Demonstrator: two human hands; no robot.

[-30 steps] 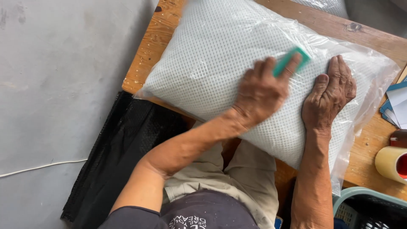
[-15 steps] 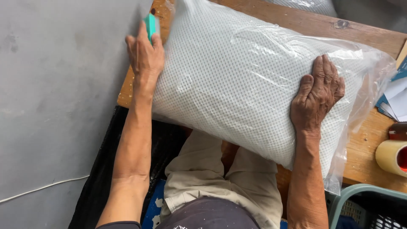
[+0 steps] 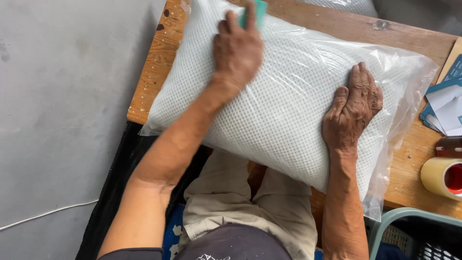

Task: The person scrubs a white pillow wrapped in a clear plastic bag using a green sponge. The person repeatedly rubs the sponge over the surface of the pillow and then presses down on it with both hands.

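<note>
A white dotted pillow (image 3: 284, 110) in a clear plastic bag lies across a wooden table (image 3: 159, 62). My left hand (image 3: 237, 48) rests on the pillow's upper left part and holds a small teal flat object (image 3: 257, 10) under its fingers. My right hand (image 3: 352, 108) lies flat on the right side of the pillow, pressing it down, fingers together. The loose open end of the bag (image 3: 399, 139) sticks out past my right hand.
A roll of tape (image 3: 442, 177) with a red core sits on the table at right, next to blue and white cards (image 3: 445, 103). A grey-green basket (image 3: 418, 233) stands at lower right. Black sheeting (image 3: 120, 183) lies on the concrete floor (image 3: 62, 110) at left.
My left hand with the teal object moved from the pillow's middle to its far left edge, then back right onto the pillow's upper part. My right hand stayed pressed on the right side.
</note>
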